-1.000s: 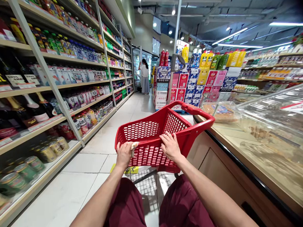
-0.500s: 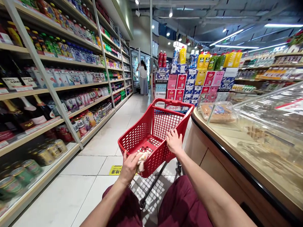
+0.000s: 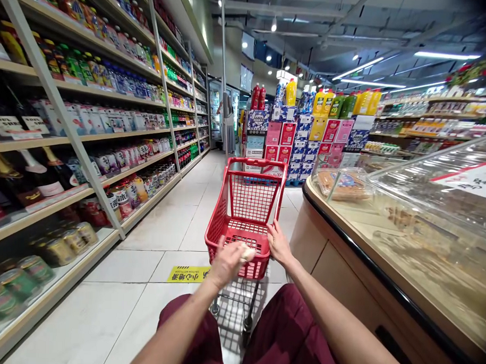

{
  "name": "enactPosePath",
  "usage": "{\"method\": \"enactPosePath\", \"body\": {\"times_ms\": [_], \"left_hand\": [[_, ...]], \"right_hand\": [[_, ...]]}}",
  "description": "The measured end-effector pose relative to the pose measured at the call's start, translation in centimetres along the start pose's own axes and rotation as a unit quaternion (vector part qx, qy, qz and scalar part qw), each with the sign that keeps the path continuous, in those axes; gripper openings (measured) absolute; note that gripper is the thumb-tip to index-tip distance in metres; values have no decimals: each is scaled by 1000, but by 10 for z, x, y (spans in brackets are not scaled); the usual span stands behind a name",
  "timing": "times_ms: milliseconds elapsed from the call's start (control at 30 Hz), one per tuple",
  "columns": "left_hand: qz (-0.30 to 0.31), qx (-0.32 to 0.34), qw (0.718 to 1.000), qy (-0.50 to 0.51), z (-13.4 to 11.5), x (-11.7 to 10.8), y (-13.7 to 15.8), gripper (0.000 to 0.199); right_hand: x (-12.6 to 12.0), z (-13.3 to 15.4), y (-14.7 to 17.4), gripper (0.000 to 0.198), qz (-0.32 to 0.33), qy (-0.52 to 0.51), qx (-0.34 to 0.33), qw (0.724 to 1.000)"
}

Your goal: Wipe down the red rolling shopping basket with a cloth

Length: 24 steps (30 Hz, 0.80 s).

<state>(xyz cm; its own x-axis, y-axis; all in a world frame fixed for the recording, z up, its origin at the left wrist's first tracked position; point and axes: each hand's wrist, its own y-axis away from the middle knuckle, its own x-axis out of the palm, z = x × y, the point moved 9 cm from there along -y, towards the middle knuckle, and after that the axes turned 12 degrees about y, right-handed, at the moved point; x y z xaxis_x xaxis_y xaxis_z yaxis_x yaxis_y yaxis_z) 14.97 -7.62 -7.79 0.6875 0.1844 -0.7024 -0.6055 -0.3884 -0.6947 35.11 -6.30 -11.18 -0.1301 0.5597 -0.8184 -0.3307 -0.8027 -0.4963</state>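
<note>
A small red plastic shopping cart (image 3: 252,195) stands in front of my knees, its basket facing me and holding nothing that I can see. My left hand (image 3: 225,263) is at the near rim of the basket, closed on a crumpled off-white cloth (image 3: 247,253) and slightly blurred. With its fingers curled over the right side rim, my right hand (image 3: 279,244) grips the cart. The basket wall hides part of those fingers.
Drink shelves (image 3: 129,130) line the left side. A glass-topped counter (image 3: 317,206) curves along my right. Stacked drink cartons (image 3: 276,133) stand ahead, and a person (image 3: 228,123) is farther down the aisle. A yellow wet-floor sticker (image 3: 187,274) lies on the tiles.
The cart has turned from slanting to nearly straight before me. My left hand has moved right with the cloth. My right hand has slid to the nearer part of the side rim.
</note>
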Motion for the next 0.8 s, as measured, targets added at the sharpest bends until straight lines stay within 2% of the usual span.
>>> {"method": "enactPosePath", "body": {"times_ms": [100, 233, 300, 433, 533, 600, 700, 733, 800], "left_hand": [[-4, 10, 1000, 8, -11, 11, 2, 25], [-38, -32, 998, -27, 19, -7, 9, 24], [-53, -47, 997, -34, 26, -11, 10, 23], [-20, -12, 1000, 4, 4, 5, 4, 25], [-23, -57, 997, 45, 8, 3, 4, 26], [-65, -128, 986, 86, 22, -6, 4, 29], [-115, -220, 946, 209, 32, -6, -2, 38], [-105, -231, 933, 256, 27, 0, -7, 42], [-36, -209, 921, 326, 7, 14, -20, 50]], "right_hand": [[3, 0, 0, 42, 8, -2, -14, 1000], [3, -5, -5, 42, 24, -2, -7, 1000], [3, -6, -8, 42, 29, 0, -1, 1000], [-1, -4, -9, 41, 23, 17, -10, 1000], [-11, 1, 1, 39, 14, 31, 0, 999], [-22, 13, 16, 37, -14, 18, 11, 1000], [-38, 56, 42, 41, -65, -67, -28, 995], [-41, 71, 48, 43, -74, -102, -37, 991], [-42, 91, 55, 50, -83, -163, -23, 983]]}}
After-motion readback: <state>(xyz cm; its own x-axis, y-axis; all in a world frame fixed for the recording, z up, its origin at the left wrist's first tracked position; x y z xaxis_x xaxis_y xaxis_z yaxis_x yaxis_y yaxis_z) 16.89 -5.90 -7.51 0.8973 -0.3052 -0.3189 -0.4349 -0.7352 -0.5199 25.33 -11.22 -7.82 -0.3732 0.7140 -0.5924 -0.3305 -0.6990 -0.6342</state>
